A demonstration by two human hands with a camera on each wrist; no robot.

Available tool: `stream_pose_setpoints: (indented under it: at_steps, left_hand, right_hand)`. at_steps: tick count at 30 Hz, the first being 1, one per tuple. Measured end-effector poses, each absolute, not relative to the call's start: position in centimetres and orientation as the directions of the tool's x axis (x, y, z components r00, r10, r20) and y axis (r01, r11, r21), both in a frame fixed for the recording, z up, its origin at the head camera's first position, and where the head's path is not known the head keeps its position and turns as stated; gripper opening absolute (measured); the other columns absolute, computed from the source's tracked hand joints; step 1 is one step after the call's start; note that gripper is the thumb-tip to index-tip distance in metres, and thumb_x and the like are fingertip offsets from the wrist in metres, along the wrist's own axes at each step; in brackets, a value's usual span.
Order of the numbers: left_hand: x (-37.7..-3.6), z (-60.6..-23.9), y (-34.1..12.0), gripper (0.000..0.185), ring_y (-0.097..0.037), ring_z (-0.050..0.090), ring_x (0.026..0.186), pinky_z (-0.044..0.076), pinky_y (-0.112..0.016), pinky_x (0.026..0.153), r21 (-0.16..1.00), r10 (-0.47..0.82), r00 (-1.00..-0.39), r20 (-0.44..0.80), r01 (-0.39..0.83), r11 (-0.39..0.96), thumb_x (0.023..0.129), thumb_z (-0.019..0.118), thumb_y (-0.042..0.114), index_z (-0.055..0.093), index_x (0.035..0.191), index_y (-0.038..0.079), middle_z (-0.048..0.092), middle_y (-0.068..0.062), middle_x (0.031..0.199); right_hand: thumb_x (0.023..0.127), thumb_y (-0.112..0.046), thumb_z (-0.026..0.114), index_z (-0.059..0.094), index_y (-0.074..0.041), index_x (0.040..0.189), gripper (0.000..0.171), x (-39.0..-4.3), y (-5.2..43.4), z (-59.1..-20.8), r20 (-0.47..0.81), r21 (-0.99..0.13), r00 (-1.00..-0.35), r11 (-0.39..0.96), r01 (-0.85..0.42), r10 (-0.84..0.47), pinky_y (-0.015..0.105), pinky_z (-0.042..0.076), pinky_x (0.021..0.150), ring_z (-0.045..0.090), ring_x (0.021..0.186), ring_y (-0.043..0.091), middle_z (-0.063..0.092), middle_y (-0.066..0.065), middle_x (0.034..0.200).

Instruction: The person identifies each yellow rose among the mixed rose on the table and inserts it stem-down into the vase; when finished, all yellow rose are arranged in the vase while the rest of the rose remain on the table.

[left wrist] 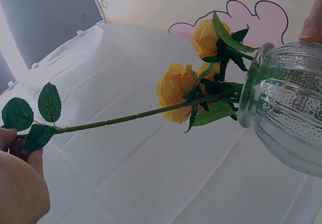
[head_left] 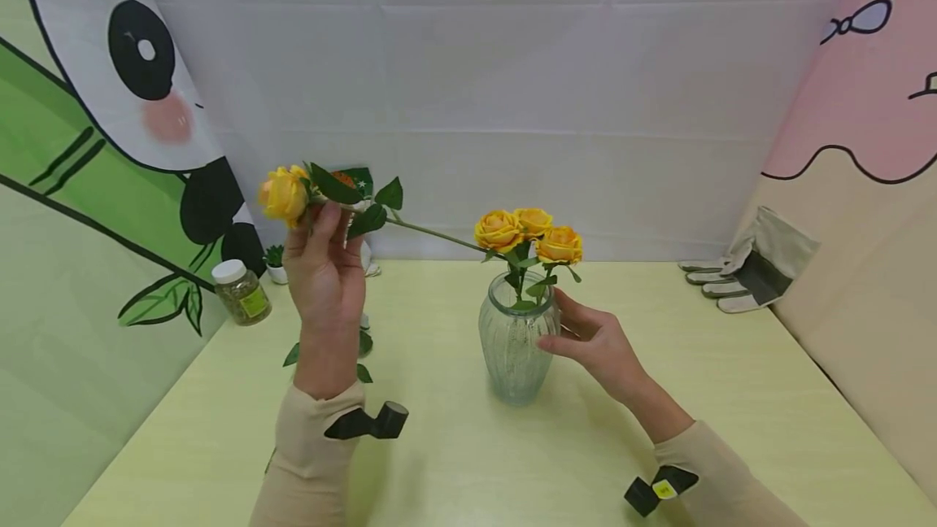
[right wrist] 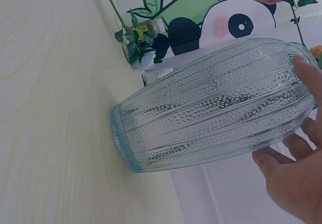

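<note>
My left hand (head_left: 325, 275) pinches a long-stemmed yellow rose (head_left: 284, 195) just below its bloom, up at the left. Its green stem (left wrist: 115, 120) slants down to the right, towards the mouth of a ribbed clear glass vase (head_left: 516, 356). Leaves and blooms hide the stem's lower end, so I cannot tell whether it is inside. Several yellow roses (head_left: 560, 246) stand in the vase, their blooms above the rim. With thumb and fingers, my right hand (head_left: 596, 344) holds the vase's upper right side. The vase stands upright on the table.
Behind my left forearm lies another leafy stem with a pale bloom (right wrist: 145, 60). A white-lidded jar (head_left: 241, 293) and a small potted plant (head_left: 275, 263) stand at the back left. Grey work gloves (head_left: 761, 263) lie at the back right, against the wall.
</note>
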State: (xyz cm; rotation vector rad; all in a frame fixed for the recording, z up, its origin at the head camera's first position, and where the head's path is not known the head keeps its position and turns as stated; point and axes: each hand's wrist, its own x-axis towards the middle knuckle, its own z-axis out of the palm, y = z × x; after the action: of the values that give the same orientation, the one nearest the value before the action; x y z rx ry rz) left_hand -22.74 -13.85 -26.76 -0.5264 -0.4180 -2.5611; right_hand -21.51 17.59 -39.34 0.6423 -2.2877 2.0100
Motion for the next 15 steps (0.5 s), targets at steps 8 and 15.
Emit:
stream_pose_setpoints:
  at_steps: [8, 15]
  left_hand:
    - [-21.0, -26.0, -13.3, 0.034, -0.027, 0.069, 0.081, 0.062, -0.033, 0.064, 0.161, -0.459, -0.742, 0.488, 0.593, -0.789, 0.076, 0.079, -0.016, 0.066, 0.107, -0.01, 0.061, -0.016, 0.091]
    - [-20.2, -26.1, -12.0, 0.043, -0.024, 0.069, 0.085, 0.062, -0.035, 0.072, 0.213, -0.453, -0.629, 0.632, 0.703, -0.678, 0.074, 0.084, -0.009, 0.067, 0.113, -0.01, 0.062, -0.017, 0.1]
  right_hand:
    - [0.088, -0.012, 0.078, 0.04, -0.004, 0.152, 0.074, -21.5, 17.6, -39.4, 0.289, -0.944, -0.915, 0.077, -0.322, -0.282, 0.039, 0.042, 0.106, 0.04, 0.14, 0.034, 0.036, 0.008, 0.156]
    - [0.088, -0.011, 0.077, 0.039, -0.003, 0.152, 0.075, -21.5, 17.6, -39.4, 0.287, -0.944, -0.917, 0.078, -0.319, -0.278, 0.039, 0.041, 0.106, 0.039, 0.141, 0.034, 0.035, 0.008, 0.157]
